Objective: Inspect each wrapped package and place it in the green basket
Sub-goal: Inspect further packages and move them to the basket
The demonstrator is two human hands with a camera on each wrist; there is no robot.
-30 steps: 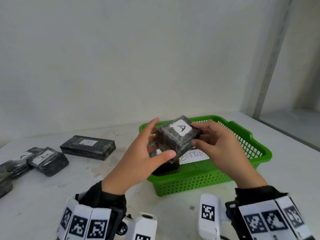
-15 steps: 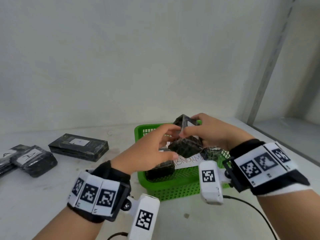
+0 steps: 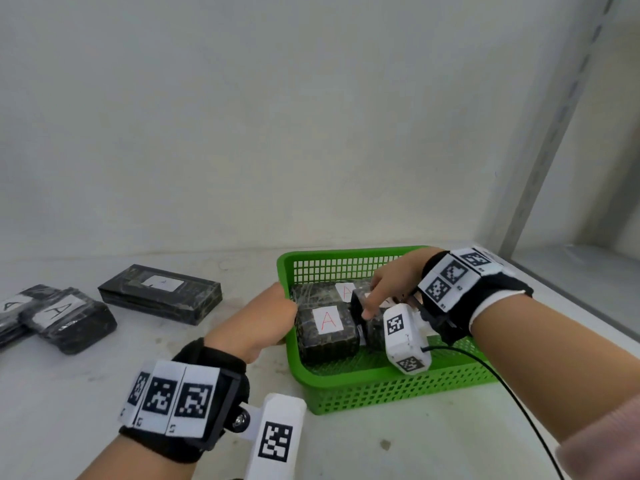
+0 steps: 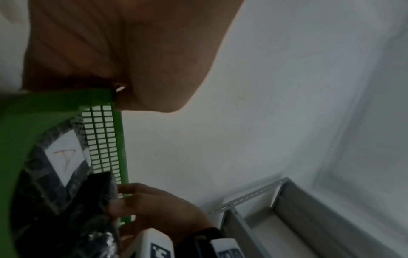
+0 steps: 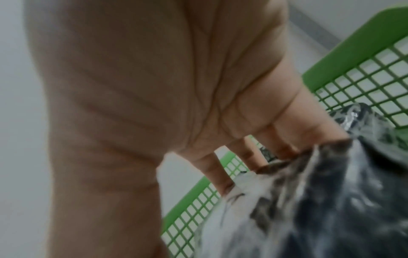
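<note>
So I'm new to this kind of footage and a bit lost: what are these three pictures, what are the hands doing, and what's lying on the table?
A person wears three cameras: one on the head, one on each wrist. The head view shows both hands at a green plastic mesh basket. The left hand grips its rim. The right hand sets a black film-wrapped package inside, beside a wrapped package labelled with a red A. More black wrapped packages lie on the white table. The wrist views show the same, close up.
</note>
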